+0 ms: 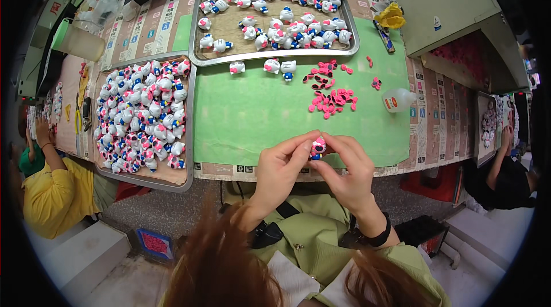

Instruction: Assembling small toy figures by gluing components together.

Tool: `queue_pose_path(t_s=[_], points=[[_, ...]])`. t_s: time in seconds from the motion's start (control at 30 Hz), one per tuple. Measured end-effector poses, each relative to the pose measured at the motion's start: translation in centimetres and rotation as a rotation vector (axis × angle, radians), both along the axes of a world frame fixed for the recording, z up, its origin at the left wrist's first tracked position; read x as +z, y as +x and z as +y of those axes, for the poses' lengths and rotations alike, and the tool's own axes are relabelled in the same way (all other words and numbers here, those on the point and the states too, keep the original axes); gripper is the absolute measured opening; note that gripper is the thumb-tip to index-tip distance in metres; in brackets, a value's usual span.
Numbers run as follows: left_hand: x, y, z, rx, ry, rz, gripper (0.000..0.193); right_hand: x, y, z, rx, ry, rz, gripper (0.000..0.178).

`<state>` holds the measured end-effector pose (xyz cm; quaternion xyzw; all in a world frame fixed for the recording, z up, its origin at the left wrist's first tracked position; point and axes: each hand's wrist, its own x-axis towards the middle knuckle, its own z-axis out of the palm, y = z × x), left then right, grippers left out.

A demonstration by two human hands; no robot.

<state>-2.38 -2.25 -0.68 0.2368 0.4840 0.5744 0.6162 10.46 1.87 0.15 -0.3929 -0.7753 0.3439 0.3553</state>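
Note:
Both my hands meet at the near edge of the green mat (247, 123). Between their fingertips is a small figurine (317, 147) with pink, white and blue parts. My left hand (280, 168) grips it from the left, and my right hand (349, 172) pinches it from the right. Fingers cover much of the figurine. Beyond my hands lies a loose pile of small pink and black pieces (333, 102). Farther off, a few white figurines (271, 66) rest on the mat, just below the far tray.
A metal tray (190, 106) crowded with figurines stands at left; another metal tray (229, 59) holds more at the back. A squeeze bottle (398, 101) sits at right, near a yellow cloth (390, 16). A lidded jug (79, 40) lies far left. Other people work at both sides.

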Motion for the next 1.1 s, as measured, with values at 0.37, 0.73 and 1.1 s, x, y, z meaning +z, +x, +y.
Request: queue_pose_path(t_s=[0.37, 0.73, 1.1], points=[[0.1, 0.0, 0.0, 0.007, 0.016, 0.059, 0.024, 0.1, -0.1, -0.1, -0.009, 0.021, 0.005, 0.042], [-0.1, -0.4, -0.1, -0.009, -0.018, -0.166, 0.026, 0.9, 0.0, 0.1, 0.031, -0.099, 0.027, 0.042], [0.7, 1.0, -0.4, 0.123, 0.122, 0.074, 0.015, 0.2, -0.1, -0.2, 0.052, 0.059, 0.015, 0.041]])
